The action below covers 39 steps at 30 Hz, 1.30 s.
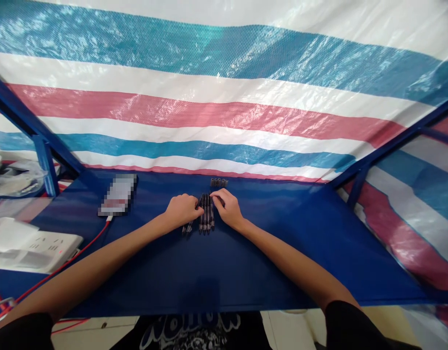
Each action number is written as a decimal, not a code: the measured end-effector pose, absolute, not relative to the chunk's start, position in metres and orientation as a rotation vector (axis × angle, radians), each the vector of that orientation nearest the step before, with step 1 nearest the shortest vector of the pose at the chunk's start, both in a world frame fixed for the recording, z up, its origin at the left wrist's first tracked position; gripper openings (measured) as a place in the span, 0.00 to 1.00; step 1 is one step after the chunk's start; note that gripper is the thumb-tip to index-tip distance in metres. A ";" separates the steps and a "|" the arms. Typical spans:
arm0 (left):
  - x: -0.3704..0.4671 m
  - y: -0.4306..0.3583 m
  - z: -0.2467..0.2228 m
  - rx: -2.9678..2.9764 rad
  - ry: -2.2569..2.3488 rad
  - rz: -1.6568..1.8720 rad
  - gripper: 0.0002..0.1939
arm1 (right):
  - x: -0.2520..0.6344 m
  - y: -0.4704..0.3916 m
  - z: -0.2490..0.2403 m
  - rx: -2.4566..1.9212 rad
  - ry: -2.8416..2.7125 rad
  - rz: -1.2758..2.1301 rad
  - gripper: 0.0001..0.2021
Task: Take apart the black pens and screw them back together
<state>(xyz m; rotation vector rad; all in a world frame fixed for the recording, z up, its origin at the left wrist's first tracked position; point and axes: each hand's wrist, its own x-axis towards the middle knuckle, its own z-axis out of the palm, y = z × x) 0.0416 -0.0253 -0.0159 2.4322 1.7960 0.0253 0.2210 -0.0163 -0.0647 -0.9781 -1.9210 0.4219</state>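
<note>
Several slim dark pens (206,216) lie side by side on the blue table, their pointed tips toward me. My left hand (182,211) is closed at the left of this row, fingers curled and thumb by the pens. A couple more pen tips (187,228) stick out from beneath it. On the other side, my right hand (227,208) has its fingers bent in a pinch at the far end of the row; its fingertips partly hide what they touch. Just beyond the hands stands a short row of small greyish cylindrical pieces (219,183).
A phone (118,195) lies to the left, plugged into a red cable (94,239). A white power strip (52,248) and plastic bags (18,177) sit farther left. Striped sheeting (224,116) hangs behind the blue tabletop (282,253), with blue metal bars (395,138) at both sides.
</note>
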 end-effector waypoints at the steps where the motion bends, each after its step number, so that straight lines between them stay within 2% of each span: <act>1: 0.041 -0.025 -0.014 2.443 1.765 0.063 0.14 | 0.221 -0.016 -0.065 -0.969 -1.931 0.410 0.12; 7: 0.032 -0.018 -0.009 2.647 1.517 0.216 0.12 | 0.220 -0.014 -0.066 -0.905 -2.071 0.421 0.13; 16: 0.015 -0.007 -0.001 2.870 1.160 0.135 0.12 | 0.221 -0.014 -0.067 -0.928 -2.028 0.400 0.12; 23: 0.014 -0.005 -0.006 2.839 1.280 0.177 0.17 | 0.223 -0.015 -0.067 -1.000 -1.896 0.380 0.11; 28: 0.019 -0.005 -0.034 2.649 1.566 0.561 0.15 | 0.224 0.002 -0.059 -1.026 -1.784 0.275 0.10; 34: 0.016 -0.003 -0.056 2.467 1.733 0.824 0.14 | 0.217 0.051 -0.061 -1.201 -1.935 0.124 0.11; 39: 0.014 -0.006 -0.056 2.506 1.664 0.953 0.15 | 0.208 0.064 -0.064 -1.298 -2.012 0.074 0.03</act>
